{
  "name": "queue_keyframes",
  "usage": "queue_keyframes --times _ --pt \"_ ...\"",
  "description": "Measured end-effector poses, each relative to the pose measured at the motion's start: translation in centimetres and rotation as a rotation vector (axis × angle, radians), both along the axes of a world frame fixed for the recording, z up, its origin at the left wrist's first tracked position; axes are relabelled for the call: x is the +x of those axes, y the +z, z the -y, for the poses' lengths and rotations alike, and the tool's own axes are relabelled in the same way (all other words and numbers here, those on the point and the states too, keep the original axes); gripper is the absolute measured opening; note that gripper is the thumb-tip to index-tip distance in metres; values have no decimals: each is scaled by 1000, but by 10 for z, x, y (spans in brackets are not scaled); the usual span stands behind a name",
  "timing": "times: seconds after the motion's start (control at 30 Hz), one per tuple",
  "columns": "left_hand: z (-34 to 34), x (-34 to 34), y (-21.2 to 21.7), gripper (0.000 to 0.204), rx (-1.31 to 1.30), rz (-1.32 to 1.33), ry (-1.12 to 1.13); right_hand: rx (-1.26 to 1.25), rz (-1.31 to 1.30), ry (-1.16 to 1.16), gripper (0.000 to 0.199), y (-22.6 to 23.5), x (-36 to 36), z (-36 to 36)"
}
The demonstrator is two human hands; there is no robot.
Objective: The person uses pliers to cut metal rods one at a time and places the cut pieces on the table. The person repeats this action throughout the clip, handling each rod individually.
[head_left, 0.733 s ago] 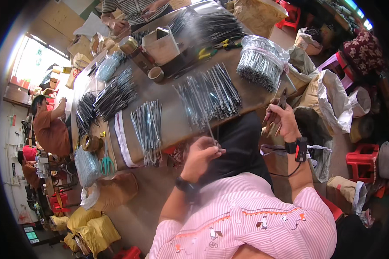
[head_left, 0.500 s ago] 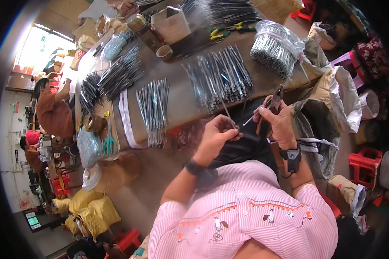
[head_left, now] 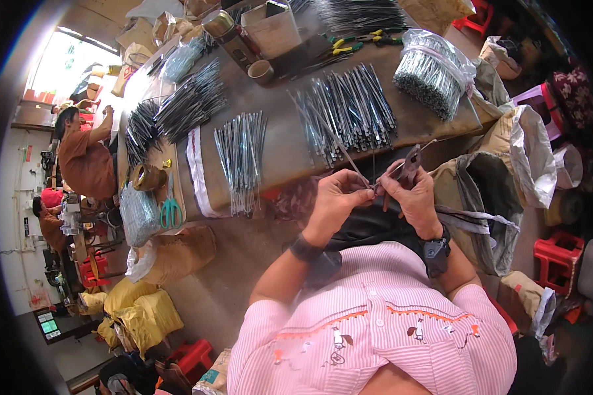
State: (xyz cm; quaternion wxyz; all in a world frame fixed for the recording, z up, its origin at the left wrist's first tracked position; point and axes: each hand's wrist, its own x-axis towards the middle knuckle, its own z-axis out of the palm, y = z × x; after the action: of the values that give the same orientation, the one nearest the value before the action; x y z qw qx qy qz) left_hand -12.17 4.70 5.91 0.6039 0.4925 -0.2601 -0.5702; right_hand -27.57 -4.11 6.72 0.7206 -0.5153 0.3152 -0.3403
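Observation:
Just off the table's near edge, my two hands meet with their fingertips touching or nearly so. My left hand (head_left: 336,203) pinches the lower end of a thin metal strip (head_left: 353,163), which slants up and left over the table. In my right hand (head_left: 415,201) rests a pair of pliers (head_left: 412,160) with worn jaws pointing up, its handles partly hidden by the palm. A thin rod (head_left: 427,144) sticks out up and right beside the jaws. Beyond the hands lies a spread pile of grey metal strips (head_left: 357,108), with a smaller pile (head_left: 239,161) to its left.
A plastic-wrapped bundle of strips (head_left: 429,76) stands at the table's right. Farther back are a cup (head_left: 260,72), a thermos (head_left: 227,38) and yellow-green pliers (head_left: 344,49). Teal scissors (head_left: 170,212) lie left. Open sacks (head_left: 486,210) crowd my right; a co-worker (head_left: 85,161) sits far left.
My right hand has moved left with the pliers, closing the gap to my left hand. The thin rod that pointed down-left now points up-right. My left hand keeps its pinch on the strip.

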Motion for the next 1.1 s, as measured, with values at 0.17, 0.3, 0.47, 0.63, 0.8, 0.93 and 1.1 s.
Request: queue_keyframes --times 0.17,0.3,0.47,0.63,0.8,0.93,1.1 --pt "-7 7 -2 18 35 21 6 -93 71 -230 22 5 1 19" --pt "-8 3 -1 22 -12 142 -78 -23 39 -139 17 3 -1 25" --pt "-7 -1 11 27 147 49 -244 97 -28 26 24 -2 -5 24" --pt "-7 -3 15 28 0 -50 -238 114 -16 59 23 -3 -5 28" --pt "-7 -6 0 13 -74 -183 -152 69 -6 48 20 1 0 22" --pt "-3 -6 -14 11 7 -132 -121 -24 -122 54 19 5 0 16" --pt "-2 -10 -16 11 136 -372 -9 -17 -124 89 17 -1 -4 15"
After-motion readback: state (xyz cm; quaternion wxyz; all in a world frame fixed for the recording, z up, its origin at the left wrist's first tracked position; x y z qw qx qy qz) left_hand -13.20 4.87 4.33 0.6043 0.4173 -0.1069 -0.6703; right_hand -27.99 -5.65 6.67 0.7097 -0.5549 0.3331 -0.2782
